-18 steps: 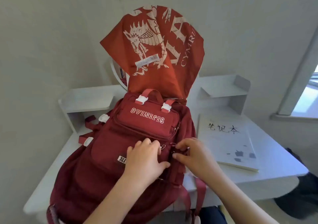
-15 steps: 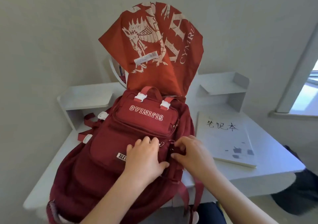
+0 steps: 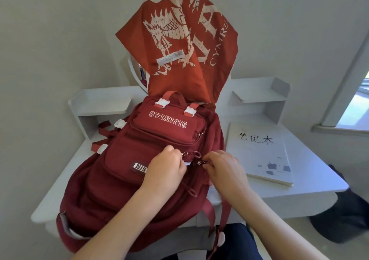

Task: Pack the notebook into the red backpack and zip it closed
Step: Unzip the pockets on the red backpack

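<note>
From the head camera, my left hand (image 3: pixel 165 168) and right hand (image 3: pixel 224 167) had drawn slightly apart since half a second earlier, exposing two zipper pulls (image 3: pixel 200 162) on the red backpack (image 3: pixel 127 179) between them. Left fingers pressed curled on the front pocket; right fingertips pinched a pull. The white notebook (image 3: pixel 259 153) lay unpacked on the desk (image 3: pixel 311 171), right of the backpack. My hands hid the zipper's opening.
</note>
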Action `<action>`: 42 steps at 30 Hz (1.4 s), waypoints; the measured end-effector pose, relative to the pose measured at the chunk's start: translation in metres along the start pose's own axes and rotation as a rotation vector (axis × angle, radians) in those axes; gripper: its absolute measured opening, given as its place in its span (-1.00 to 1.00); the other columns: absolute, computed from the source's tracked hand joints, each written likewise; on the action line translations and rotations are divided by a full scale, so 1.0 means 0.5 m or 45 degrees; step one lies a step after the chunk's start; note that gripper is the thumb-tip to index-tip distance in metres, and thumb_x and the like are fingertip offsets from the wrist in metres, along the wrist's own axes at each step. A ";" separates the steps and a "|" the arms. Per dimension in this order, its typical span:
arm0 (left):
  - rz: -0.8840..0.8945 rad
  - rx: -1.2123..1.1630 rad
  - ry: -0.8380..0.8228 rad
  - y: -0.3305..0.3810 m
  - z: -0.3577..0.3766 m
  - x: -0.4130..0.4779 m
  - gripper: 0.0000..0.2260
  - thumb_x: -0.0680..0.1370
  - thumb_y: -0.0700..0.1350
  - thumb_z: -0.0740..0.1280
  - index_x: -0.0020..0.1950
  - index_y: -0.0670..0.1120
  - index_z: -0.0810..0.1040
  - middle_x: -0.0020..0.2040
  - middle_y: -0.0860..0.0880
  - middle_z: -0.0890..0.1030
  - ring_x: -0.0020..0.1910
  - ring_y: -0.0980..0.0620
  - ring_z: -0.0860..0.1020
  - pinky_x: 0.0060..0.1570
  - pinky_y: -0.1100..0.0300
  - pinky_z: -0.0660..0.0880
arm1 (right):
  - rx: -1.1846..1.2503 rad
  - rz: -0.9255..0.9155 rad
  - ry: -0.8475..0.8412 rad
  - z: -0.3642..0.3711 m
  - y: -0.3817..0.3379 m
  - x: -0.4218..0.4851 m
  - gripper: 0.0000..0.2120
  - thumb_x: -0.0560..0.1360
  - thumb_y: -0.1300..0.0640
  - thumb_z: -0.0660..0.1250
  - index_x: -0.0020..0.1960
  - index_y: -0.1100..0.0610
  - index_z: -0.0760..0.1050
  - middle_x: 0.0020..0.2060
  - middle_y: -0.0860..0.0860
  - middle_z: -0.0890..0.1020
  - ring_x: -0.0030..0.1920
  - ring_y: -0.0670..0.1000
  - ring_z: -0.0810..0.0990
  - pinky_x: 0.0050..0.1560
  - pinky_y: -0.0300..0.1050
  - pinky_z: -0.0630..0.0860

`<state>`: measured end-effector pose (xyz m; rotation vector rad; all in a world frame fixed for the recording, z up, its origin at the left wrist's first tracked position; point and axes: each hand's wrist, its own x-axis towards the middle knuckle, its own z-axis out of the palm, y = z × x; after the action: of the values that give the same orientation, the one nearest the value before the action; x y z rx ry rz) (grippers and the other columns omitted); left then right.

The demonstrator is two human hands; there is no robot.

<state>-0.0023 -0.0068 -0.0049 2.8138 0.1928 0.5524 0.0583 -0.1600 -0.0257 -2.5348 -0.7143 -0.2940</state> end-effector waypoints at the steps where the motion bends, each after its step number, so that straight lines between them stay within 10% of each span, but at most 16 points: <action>1: -0.003 -0.026 0.037 0.001 -0.003 0.003 -0.85 0.54 -0.11 0.22 -0.18 -0.14 0.47 -0.13 -0.05 0.48 -0.21 -0.12 0.55 -0.21 0.07 0.40 | -0.006 -0.002 0.008 -0.002 0.000 0.000 -0.81 0.53 0.07 0.28 0.10 0.02 0.59 0.00 -0.01 0.63 0.08 0.06 0.56 0.09 -0.02 0.47; 13: -0.084 -0.120 0.098 -0.009 0.003 0.031 -0.86 0.60 -0.14 0.17 -0.07 -0.18 0.46 -0.08 -0.13 0.56 -0.10 -0.10 0.52 -0.22 0.26 0.22 | 0.083 0.027 -0.084 -0.020 -0.013 -0.010 -0.86 0.52 0.15 0.25 -0.08 0.09 0.59 -0.07 0.05 0.59 0.01 0.09 0.54 0.02 -0.01 0.49; 42: -0.284 -0.336 0.010 0.005 0.036 0.087 -0.85 0.58 -0.18 0.19 -0.11 -0.23 0.46 -0.03 -0.24 0.59 0.00 -0.22 0.52 0.00 -0.04 0.40 | 0.444 -0.181 -0.372 -0.056 -0.093 -0.052 -0.93 0.51 0.15 0.35 -0.11 0.08 0.60 -0.15 -0.11 0.53 -0.14 -0.16 0.47 -0.13 -0.47 0.33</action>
<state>0.0450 -0.0055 -0.0049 2.4943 0.3990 0.4970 0.0094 -0.1511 0.0081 -2.2174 -0.9654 0.1492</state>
